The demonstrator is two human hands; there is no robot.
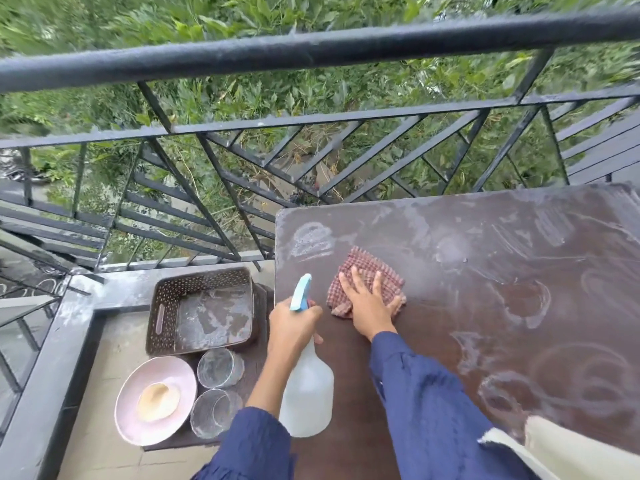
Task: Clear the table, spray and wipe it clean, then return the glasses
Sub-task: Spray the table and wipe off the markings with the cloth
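L hand (294,323) round spray bottle (306,393); R hand (369,303) flat on cloth (363,271)

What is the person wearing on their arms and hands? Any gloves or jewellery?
Both arms are in loose, long, dark blue sleeves of a crinkled-looking fabric, gathered at the cuffs just above the wrists. The left hand and right hand are bare: no gloves, and no rings, watch or bracelets can be seen.
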